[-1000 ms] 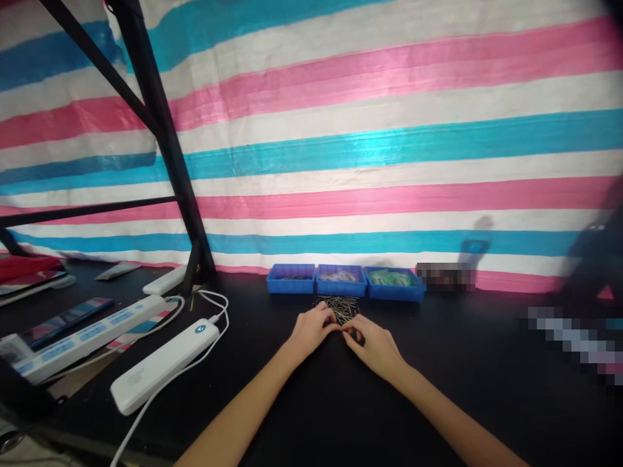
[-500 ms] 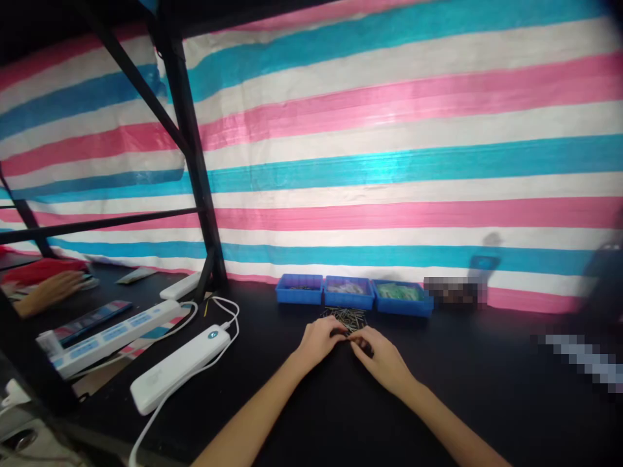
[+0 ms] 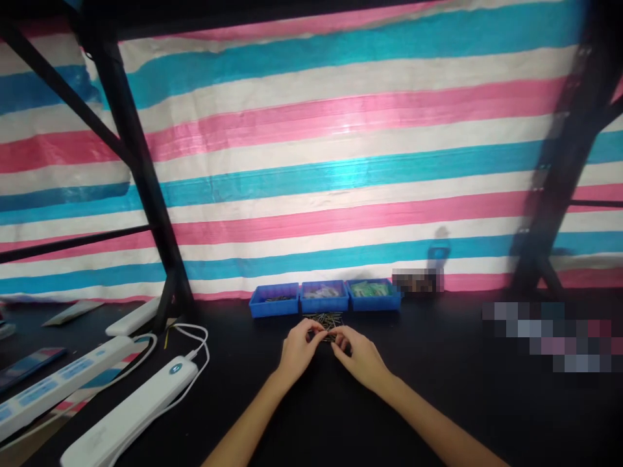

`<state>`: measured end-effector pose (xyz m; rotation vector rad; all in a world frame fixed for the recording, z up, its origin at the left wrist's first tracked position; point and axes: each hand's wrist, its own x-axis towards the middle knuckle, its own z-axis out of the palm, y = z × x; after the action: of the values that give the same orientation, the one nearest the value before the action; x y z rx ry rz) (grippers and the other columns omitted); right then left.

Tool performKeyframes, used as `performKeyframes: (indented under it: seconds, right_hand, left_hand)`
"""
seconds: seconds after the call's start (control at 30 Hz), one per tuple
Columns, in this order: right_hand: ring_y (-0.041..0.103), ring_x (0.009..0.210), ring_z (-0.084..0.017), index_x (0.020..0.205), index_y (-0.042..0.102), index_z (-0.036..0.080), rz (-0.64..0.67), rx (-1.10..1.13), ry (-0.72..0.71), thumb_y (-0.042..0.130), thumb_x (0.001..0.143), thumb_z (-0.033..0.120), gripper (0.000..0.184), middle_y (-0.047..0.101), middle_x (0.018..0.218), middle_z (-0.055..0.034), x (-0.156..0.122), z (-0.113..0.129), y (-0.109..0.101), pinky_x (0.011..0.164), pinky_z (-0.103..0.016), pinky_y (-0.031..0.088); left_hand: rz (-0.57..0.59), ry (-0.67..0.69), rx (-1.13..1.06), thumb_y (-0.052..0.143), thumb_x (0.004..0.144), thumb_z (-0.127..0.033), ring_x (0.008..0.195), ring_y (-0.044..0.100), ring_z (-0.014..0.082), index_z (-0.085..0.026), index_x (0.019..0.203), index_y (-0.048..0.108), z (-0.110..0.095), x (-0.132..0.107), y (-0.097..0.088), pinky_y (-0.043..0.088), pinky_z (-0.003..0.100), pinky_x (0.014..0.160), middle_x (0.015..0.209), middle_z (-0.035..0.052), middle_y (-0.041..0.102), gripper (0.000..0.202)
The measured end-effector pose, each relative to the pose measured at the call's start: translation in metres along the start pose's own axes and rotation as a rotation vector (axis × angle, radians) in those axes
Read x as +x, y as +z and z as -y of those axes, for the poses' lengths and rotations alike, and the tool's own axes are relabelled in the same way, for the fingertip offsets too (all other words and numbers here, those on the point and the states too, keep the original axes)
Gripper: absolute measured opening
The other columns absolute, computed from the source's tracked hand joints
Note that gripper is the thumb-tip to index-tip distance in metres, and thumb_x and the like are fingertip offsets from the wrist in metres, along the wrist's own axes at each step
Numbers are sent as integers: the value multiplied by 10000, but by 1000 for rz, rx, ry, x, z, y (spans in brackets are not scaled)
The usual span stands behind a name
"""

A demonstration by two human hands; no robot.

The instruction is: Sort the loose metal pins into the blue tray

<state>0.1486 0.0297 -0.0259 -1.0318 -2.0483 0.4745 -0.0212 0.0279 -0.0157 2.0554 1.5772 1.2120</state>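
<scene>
My left hand and my right hand meet over the near edge of a pile of thin, dark brassy pieces like screws or nails. Thumb and fingers of each hand are pinched together, fingertips almost touching. Whatever is between them is too small to make out. Just behind the pile, three blue bins stand in a row. Some dark thin pieces lie in the left bin, whitish clear pieces fill the middle bin, and green packets sit in the right bin.
On the left of the black table lie a white power bank with a looped cable, a white power strip and a phone. A black metal post rises behind them. A striped tarp hangs at the back.
My view has swung right, so the bins and hands sit further left and a second black post shows. The other person's hand at far left is out of view. My hands stay pinched at the pile.
</scene>
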Motion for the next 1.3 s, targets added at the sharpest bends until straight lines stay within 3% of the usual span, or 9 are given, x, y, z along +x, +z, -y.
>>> performKeyframes:
  seconds: [0.1, 0.3, 0.57, 0.7, 1.0, 1.2, 1.3]
  right_hand:
    - [507, 589, -107, 968, 549, 223, 2, -22, 5, 501, 786, 209, 189, 577, 753, 24, -1, 4, -2, 565, -215, 369]
    - [468, 546, -93, 751, 543, 184, -9, -38, -34, 514, 791, 226, 65, 530, 665, 30, 0, 4, -2, 494, -199, 303]
    - [448, 512, -80, 681, 524, 167, -40, 114, -36, 541, 766, 214, 99, 494, 615, 34, 1, -4, 3, 470, -181, 313]
    - [463, 535, -83, 690, 556, 165, -51, 131, -41, 537, 775, 219, 103, 521, 643, 24, 2, -6, 4, 485, -181, 329]
    - [466, 515, -74, 708, 589, 163, -106, 161, 13, 554, 754, 192, 65, 542, 646, 27, 4, -4, 2, 486, -181, 338]
    - [506, 552, -99, 785, 637, 161, -166, 281, 109, 554, 781, 278, 143, 606, 713, -10, 7, -7, 0, 508, -197, 392]
    - [500, 508, -94, 788, 638, 150, -183, 331, 130, 551, 788, 340, 209, 602, 704, -18, 9, -8, -1, 467, -198, 388]
  left_hand:
    - [-35, 35, -153, 532, 778, -368, 559, 462, 109, -181, 794, 623, -8, -1, 6, 360, 219, 536, 771, 6, 611, 209]
    - [-30, 43, -319, 559, 770, -355, 618, 514, 125, -155, 789, 624, -17, -4, 13, 405, 230, 570, 788, 33, 599, 211]
    - [0, -80, -417, 573, 754, -380, 613, 549, 137, -146, 831, 628, -17, -5, 19, 414, 234, 546, 786, 47, 631, 252]
    - [4, -142, -475, 589, 728, -411, 591, 556, 140, -143, 844, 634, -23, -7, 20, 400, 227, 503, 765, 53, 642, 295]
    - [-83, -132, -493, 613, 677, -479, 558, 550, 132, -146, 833, 650, -28, -7, 19, 395, 224, 465, 781, 59, 640, 370]
    - [-106, -283, -532, 627, 649, -522, 433, 442, 80, -122, 850, 627, -21, -2, 19, 298, 194, 379, 635, 15, 582, 448]
    - [-98, -281, -527, 627, 641, -534, 419, 424, 75, -124, 827, 634, -20, -1, 19, 289, 194, 378, 589, 0, 559, 450]
